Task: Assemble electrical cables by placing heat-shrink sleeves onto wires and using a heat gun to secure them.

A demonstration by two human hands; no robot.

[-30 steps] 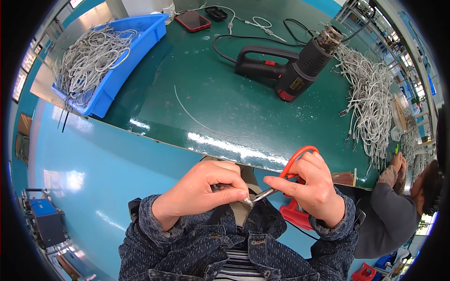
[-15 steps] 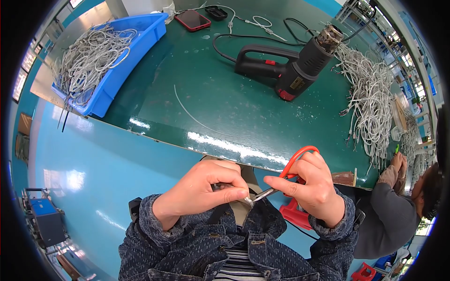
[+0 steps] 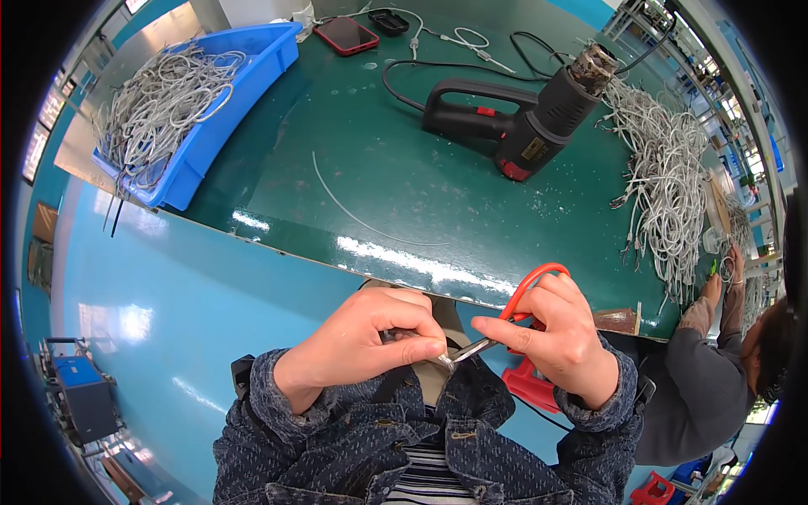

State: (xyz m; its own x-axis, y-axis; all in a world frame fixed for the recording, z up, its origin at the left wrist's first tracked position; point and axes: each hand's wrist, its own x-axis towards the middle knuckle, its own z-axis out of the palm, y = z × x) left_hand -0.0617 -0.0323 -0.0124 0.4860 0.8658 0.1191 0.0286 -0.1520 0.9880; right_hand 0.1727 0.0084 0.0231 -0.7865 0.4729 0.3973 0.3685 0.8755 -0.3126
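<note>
In front of my lap, just off the table's near edge, my left hand (image 3: pixel 366 341) is closed in a pinch on a thin whitish cable end (image 3: pixel 447 363). Most of that cable is hidden behind my fingers. My right hand (image 3: pixel 560 341) is wrapped round red-handled scissors (image 3: pixel 523 290). Their metal blades point left and down, the tips at the cable end; I cannot tell whether they touch it. Beyond my hands, a thin pale strand (image 3: pixel 337 203) lies curved on the green tabletop (image 3: pixel 286 202).
A blue bin (image 3: pixel 227 122) of tangled grey cables stands at the far left. A black heat gun (image 3: pixel 539 122) lies upper right, with a cable pile (image 3: pixel 665 185) beyond it. A red-edged phone (image 3: pixel 346 36) rests at the back. Another person (image 3: pixel 699 396) works at my right.
My hands and the scissors hold almost the same place. At the right, one of the other person's hands has moved up and away from the other, toward the cables.
</note>
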